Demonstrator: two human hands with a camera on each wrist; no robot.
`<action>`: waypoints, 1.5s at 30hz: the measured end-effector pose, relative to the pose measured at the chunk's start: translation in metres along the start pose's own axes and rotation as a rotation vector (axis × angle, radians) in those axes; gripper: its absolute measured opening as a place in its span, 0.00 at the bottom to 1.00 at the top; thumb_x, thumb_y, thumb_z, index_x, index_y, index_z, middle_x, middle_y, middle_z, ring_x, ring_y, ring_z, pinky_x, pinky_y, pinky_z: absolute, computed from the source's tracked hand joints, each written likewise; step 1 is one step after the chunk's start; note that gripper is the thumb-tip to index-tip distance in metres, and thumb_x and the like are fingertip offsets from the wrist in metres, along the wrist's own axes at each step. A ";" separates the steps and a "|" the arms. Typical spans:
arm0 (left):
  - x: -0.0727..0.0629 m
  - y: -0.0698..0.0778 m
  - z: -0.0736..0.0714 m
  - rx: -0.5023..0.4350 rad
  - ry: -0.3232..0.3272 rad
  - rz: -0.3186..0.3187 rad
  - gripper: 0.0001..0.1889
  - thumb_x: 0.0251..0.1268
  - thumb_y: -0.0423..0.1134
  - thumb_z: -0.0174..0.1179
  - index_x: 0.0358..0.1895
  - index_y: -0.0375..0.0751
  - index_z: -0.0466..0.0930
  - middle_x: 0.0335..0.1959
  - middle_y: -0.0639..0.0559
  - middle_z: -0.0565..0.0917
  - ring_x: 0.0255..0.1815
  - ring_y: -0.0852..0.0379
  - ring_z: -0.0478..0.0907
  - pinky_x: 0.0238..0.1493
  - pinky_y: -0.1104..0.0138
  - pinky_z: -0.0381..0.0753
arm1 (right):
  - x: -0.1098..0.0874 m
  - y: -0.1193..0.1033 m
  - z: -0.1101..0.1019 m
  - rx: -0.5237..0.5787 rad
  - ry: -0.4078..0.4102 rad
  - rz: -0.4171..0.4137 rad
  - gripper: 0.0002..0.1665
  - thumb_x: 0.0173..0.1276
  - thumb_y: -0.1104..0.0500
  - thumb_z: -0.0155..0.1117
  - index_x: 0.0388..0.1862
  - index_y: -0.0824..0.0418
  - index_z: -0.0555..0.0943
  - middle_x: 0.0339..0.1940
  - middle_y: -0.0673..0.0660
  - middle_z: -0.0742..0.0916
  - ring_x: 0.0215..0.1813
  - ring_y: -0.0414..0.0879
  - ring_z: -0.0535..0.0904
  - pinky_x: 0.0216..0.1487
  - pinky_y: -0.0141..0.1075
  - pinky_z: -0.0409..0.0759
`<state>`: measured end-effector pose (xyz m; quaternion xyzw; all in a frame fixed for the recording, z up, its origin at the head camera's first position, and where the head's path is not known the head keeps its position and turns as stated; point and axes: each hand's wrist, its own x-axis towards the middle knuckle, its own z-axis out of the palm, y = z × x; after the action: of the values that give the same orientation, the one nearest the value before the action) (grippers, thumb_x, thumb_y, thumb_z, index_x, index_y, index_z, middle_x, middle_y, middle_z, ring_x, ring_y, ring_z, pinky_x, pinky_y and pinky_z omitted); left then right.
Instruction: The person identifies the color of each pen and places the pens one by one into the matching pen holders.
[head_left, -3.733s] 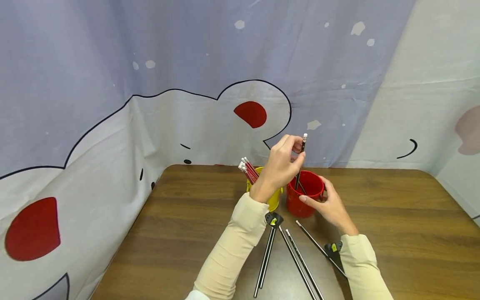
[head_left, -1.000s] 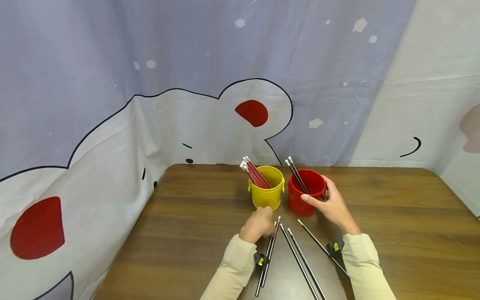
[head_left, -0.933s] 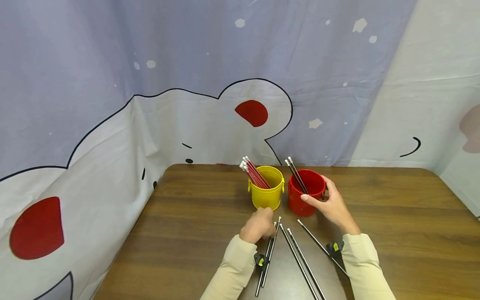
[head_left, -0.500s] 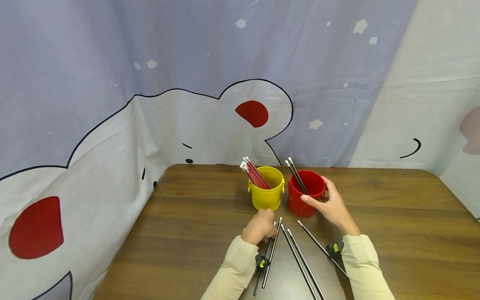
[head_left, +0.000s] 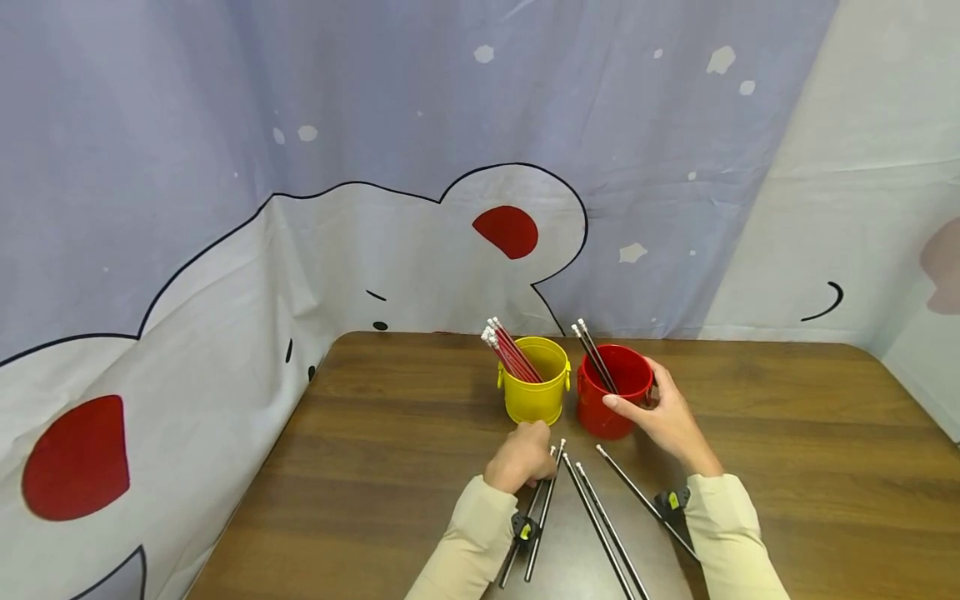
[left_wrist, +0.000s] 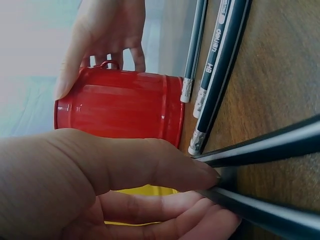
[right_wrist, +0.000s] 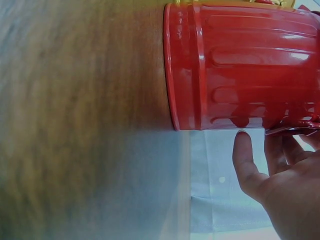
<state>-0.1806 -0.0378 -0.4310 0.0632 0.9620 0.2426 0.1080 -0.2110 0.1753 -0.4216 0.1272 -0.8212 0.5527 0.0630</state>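
My left hand (head_left: 521, 457) is low over the table, its thumb and fingers pinching a black pencil (left_wrist: 270, 212) near the eraser end. A second black pencil (head_left: 545, 521) lies right beside it. My right hand (head_left: 671, 421) holds the red bucket (head_left: 606, 419) at its right side, the thumb at the front of the rim and the fingers by the handle. Inside that bucket, two black pencils (head_left: 595, 357) lean left with white erasers up. In the left wrist view, the pinched pencil's eraser is hidden by the fingers.
Left of the red bucket stands a yellow bucket (head_left: 534, 404) with several red pencils (head_left: 513, 354) in it. Two black pencils (head_left: 603, 529) lie in front of me, and another (head_left: 648, 504) slants under my right wrist. A printed curtain (head_left: 420, 250) hangs behind the table.
My left hand let a black pencil go into the red bucket, then came down to the pencils on the table. The pinched pencil's near end has since shifted left. My right hand stays put.
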 end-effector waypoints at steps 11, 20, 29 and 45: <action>0.001 0.000 -0.005 -0.031 0.039 0.026 0.10 0.42 0.28 0.61 0.12 0.41 0.71 0.07 0.53 0.70 0.08 0.57 0.68 0.10 0.69 0.65 | 0.003 0.011 0.000 -0.004 0.001 -0.010 0.44 0.57 0.56 0.68 0.68 0.61 0.57 0.62 0.62 0.69 0.56 0.55 0.70 0.48 0.27 0.73; -0.002 0.003 -0.015 -0.037 0.140 0.116 0.22 0.45 0.32 0.62 0.07 0.46 0.58 0.07 0.59 0.55 0.10 0.60 0.56 0.11 0.69 0.53 | 0.009 0.038 0.001 -0.009 0.017 -0.008 0.45 0.56 0.52 0.69 0.68 0.54 0.58 0.62 0.55 0.70 0.54 0.50 0.71 0.47 0.26 0.73; -0.008 0.010 -0.032 -0.118 0.303 0.277 0.13 0.43 0.30 0.61 0.14 0.43 0.64 0.09 0.62 0.55 0.11 0.66 0.52 0.13 0.73 0.51 | 0.004 0.016 0.000 0.019 -0.004 -0.012 0.44 0.57 0.55 0.69 0.68 0.59 0.57 0.61 0.60 0.70 0.54 0.54 0.71 0.47 0.28 0.75; -0.007 0.015 -0.041 -0.312 0.647 0.478 0.05 0.45 0.28 0.60 0.28 0.37 0.77 0.24 0.50 0.77 0.24 0.61 0.75 0.28 0.80 0.74 | 0.008 0.035 0.002 0.026 0.005 0.006 0.44 0.56 0.53 0.69 0.68 0.54 0.58 0.61 0.56 0.71 0.53 0.52 0.72 0.46 0.27 0.74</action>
<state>-0.1822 -0.0443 -0.3870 0.1878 0.8564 0.4107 -0.2502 -0.2285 0.1846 -0.4512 0.1244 -0.8140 0.5640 0.0617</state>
